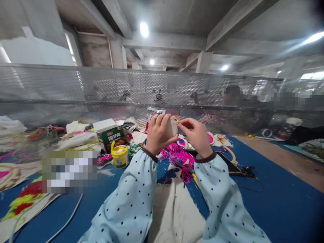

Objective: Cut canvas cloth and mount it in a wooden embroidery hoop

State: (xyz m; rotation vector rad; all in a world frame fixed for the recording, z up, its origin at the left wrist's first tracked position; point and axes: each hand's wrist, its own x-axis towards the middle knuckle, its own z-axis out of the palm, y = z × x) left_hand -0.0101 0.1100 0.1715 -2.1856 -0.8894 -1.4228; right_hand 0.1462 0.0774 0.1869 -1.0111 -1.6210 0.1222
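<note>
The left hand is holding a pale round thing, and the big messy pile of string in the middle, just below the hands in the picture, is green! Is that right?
Not quite: the messy pile of string is bright pink, not green, as the head view shows. The left hand is indeed holding a pale round thing.

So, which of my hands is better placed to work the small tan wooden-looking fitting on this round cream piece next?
Probably your right hand: its fingertips sit close beside the small tan wooden-looking fitting, while your left hand grips the round cream piece.
</note>
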